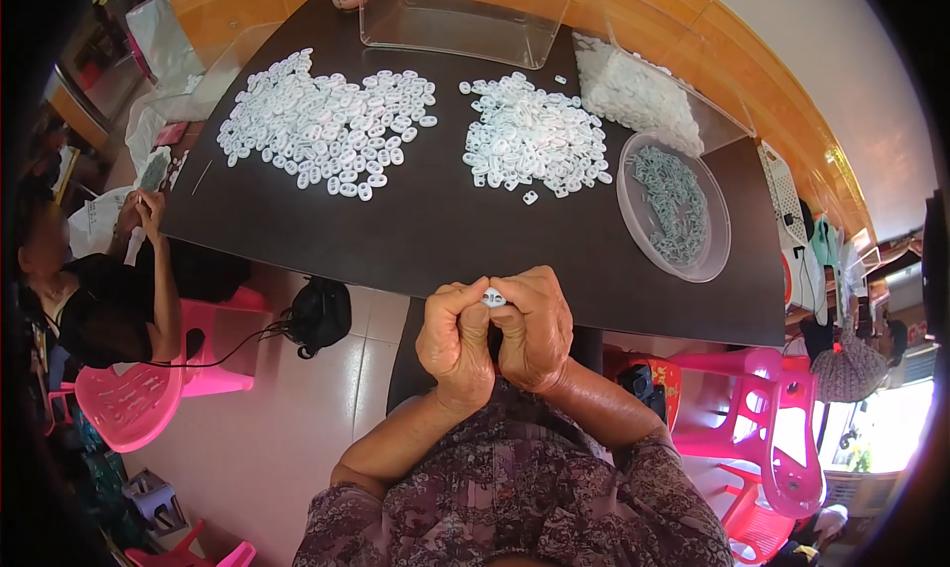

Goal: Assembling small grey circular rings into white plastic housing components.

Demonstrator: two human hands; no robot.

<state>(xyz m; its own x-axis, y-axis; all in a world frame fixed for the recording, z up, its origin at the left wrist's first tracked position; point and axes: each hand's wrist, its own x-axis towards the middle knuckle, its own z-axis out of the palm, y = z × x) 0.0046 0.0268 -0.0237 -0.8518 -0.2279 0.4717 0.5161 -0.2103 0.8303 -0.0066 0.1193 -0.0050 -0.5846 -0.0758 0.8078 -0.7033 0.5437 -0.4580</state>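
Between the fingertips of both hands, at the near edge of the dark table, is a small white oval plastic piece [494,297] with two dark openings. My left hand [457,344] pinches it from the left, its thumb and forefinger closed on it. My right hand [534,328] grips it from the right in the same way, the knuckles of both hands nearly touching. On the table beyond lie a wide pile of white oval two-holed pieces [322,122] at left and a pile of squarer white pieces [534,137] in the middle.
A round clear tub [722,236] of small grey-green parts stands at the table's right. Behind are a clear empty bin [455,33] and a clear bin of white pieces [643,87]. At left sits another person [99,310], hands at the table's edge. Pink stools [772,438] stand around.
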